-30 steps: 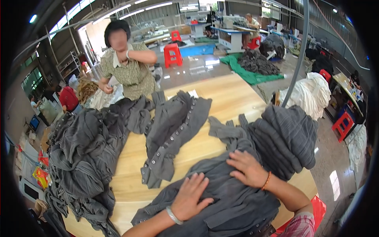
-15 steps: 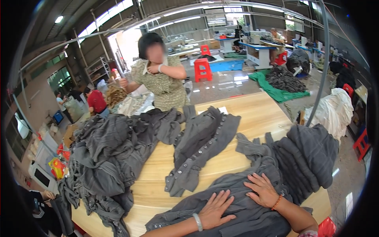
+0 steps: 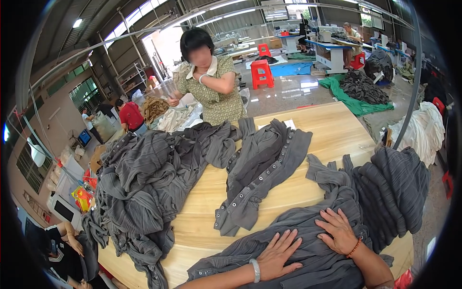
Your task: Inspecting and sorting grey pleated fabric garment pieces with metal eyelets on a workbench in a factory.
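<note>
A dark grey crinkled garment (image 3: 308, 221) lies spread on the wooden table in front of me. My left hand (image 3: 277, 256) rests flat on it, fingers stretched and slightly apart, with a pale bangle at the wrist. Palm down, my right hand (image 3: 340, 233) presses the cloth further right, fingers spread, a beaded bracelet on its wrist. Beyond my hands lies another grey garment (image 3: 262, 176) with a row of metal snaps or eyelets along its edge. A stack of folded dark grey garments (image 3: 392, 192) sits beside my right hand.
A large heap of grey garments (image 3: 144, 178) covers the left of the wooden table (image 3: 332, 127). Across it stands a person in a patterned top (image 3: 216, 94). Another person (image 3: 62, 250) holds dark cloth at the lower left. A metal pole (image 3: 413, 82) rises at the right.
The whole view has shifted, so the table and garments appear further right. Both my hands stay flat on the same garment. More of the lower-left person's arms now shows.
</note>
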{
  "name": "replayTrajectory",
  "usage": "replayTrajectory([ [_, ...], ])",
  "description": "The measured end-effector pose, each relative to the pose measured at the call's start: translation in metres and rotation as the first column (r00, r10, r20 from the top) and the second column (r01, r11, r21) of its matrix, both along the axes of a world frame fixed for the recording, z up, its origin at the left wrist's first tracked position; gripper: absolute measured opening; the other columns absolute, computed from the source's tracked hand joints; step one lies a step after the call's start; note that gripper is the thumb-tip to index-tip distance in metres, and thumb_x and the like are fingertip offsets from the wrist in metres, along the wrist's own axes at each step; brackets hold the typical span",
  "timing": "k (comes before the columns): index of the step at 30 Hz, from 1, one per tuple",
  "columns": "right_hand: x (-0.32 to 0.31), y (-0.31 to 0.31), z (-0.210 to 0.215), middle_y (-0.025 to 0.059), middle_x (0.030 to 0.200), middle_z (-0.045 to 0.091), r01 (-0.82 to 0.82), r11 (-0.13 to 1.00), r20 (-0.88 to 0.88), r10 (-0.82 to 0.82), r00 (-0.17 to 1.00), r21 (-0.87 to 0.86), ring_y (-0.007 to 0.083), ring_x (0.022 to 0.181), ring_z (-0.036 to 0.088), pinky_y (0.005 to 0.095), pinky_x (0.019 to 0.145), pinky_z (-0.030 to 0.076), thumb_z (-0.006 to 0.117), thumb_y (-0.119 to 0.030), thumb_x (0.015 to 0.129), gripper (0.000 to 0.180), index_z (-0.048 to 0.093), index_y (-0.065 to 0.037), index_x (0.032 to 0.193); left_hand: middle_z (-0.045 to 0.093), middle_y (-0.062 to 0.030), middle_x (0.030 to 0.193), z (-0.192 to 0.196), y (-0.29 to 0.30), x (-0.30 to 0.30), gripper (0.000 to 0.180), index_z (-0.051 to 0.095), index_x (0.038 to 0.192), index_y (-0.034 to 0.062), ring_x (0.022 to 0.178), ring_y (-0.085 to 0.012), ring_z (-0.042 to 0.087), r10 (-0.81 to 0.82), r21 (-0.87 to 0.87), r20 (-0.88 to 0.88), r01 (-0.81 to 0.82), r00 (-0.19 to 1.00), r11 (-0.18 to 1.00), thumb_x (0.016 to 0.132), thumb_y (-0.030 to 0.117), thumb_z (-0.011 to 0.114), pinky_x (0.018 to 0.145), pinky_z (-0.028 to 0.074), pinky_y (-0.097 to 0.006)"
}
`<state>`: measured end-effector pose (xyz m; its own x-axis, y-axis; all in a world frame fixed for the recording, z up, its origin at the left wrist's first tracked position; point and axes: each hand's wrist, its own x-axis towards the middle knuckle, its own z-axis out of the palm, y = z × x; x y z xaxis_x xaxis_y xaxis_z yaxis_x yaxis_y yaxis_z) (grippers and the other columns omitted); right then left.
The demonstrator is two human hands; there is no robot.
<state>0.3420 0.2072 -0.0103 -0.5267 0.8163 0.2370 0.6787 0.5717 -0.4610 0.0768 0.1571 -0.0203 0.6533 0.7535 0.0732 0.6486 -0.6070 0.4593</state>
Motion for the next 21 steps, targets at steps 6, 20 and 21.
replayTrajectory([
  [6, 0.003, 0.021, -0.006, 0.0161, 0.144, 0.046, -0.025, 0.990, -0.017, 0.028, 0.999, 0.142, 0.0345, 0.139, 0.036, 0.0529, 0.115, 0.022, 0.062, -0.023, 0.090, 0.046, 0.056, -0.008, 0.132, 0.036, -0.0265, 0.146, 0.032, 0.025, 0.005, 0.075, 0.043, 0.137, 0.0019, 0.134, -0.0452, 0.035, -0.014, 0.064, -0.066, 0.018, 0.998, 0.998, 0.079, 0.043, 0.069, 0.110, 0.025, -0.058],
  [20, 0.095, -0.153, 0.036, 0.0030, 0.097, 0.061, -0.013, 0.981, -0.017, 0.016, 1.000, 0.196, 0.0250, 0.089, 0.056, 0.0372, 0.078, 0.042, 0.078, -0.027, 0.075, 0.030, 0.067, -0.011, 0.098, 0.056, -0.0151, 0.129, 0.076, -0.161, -0.029, 0.052, 0.061, 0.119, 0.0084, 0.120, -0.0366, 0.052, 0.095, 0.227, -0.011, -0.090, 0.995, 0.970, 0.072, 0.025, 0.079, 0.097, 0.040, -0.050],
  [21, 0.092, -0.162, 0.035, 0.0028, 0.098, 0.061, -0.006, 0.984, -0.004, 0.007, 1.000, 0.180, 0.0249, 0.090, 0.056, 0.0372, 0.079, 0.042, 0.078, -0.026, 0.075, 0.030, 0.067, -0.012, 0.099, 0.056, -0.0151, 0.129, 0.067, -0.171, -0.031, 0.051, 0.061, 0.118, 0.0083, 0.120, -0.0364, 0.052, 0.114, 0.243, -0.032, -0.103, 0.993, 0.965, 0.073, 0.023, 0.079, 0.097, 0.040, -0.050],
])
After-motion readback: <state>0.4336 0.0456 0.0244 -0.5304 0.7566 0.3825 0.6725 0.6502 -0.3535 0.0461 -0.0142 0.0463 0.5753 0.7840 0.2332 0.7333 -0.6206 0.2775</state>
